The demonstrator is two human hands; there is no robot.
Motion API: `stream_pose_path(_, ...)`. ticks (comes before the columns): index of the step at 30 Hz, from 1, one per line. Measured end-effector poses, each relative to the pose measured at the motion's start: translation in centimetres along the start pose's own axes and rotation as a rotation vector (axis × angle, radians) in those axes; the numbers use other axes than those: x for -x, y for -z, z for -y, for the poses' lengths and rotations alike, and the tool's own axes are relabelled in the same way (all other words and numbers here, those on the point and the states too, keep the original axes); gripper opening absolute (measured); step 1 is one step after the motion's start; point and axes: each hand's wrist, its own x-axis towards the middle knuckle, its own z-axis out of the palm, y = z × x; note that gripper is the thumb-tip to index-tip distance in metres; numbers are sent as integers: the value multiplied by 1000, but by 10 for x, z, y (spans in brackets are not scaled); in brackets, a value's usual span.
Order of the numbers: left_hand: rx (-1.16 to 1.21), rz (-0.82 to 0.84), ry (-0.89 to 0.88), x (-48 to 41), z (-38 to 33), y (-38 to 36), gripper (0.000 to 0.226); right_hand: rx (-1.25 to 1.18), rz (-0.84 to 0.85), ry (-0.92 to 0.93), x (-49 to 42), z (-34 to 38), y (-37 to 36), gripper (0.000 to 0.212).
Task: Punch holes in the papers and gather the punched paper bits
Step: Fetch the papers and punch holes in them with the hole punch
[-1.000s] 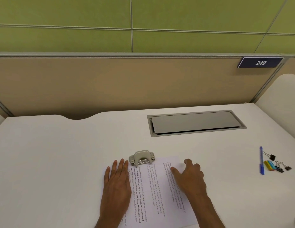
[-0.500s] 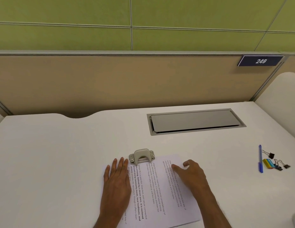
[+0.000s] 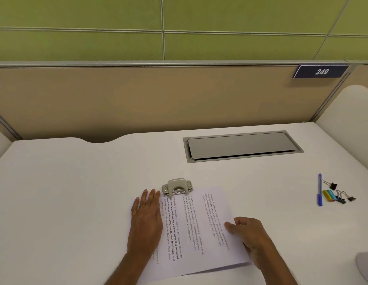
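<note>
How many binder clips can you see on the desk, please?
3 binder clips, all right of the blue pen on the desk's right side: one farther back, one against the yellow-and-teal item, one just right of that. The coloured item might hide more.

Printed papers (image 3: 191, 229) fanned under punch (image 3: 177, 187)

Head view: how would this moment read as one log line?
left hand flat on papers | right hand pinches papers' right edge | punch at papers' far edge, no hand on it

Desk (image 3: 66, 192) left open; pen (image 3: 319, 190), binder clips (image 3: 341, 197) far right.
</note>
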Motion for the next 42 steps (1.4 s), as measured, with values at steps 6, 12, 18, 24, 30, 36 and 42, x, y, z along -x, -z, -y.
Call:
stream_pose_path(6, 127, -15, 71, 18, -2, 13, 43, -30, 9, -1, 14, -12, 6, 19)
stream_pose_path(12, 114, 80, 62, 35, -4, 28, 47, -33, -29, 27, 30, -20, 6, 9)
stream_pose_path(18, 76, 95, 33, 33, -13, 33, 47, -56, -45, 55, 39, -20, 3, 12)
stream_pose_path(24, 53, 22, -51, 14, -33, 24, 46, -77, -48, 64, 36, -23, 3, 11)
stream_pose_path(30, 80, 3, -131, -7, -52, 11, 45, -90, -45, 60, 29, -27, 4, 12)
stream_pose_path(36, 57, 48, -197, -18, -54, 5, 45, -89, -47, 77, 28, -29, 4, 14)
stream_pose_path(42, 19, 87, -221, -24, -55, 3, 47, -77, -58, 97, 28, -29, 4, 15)
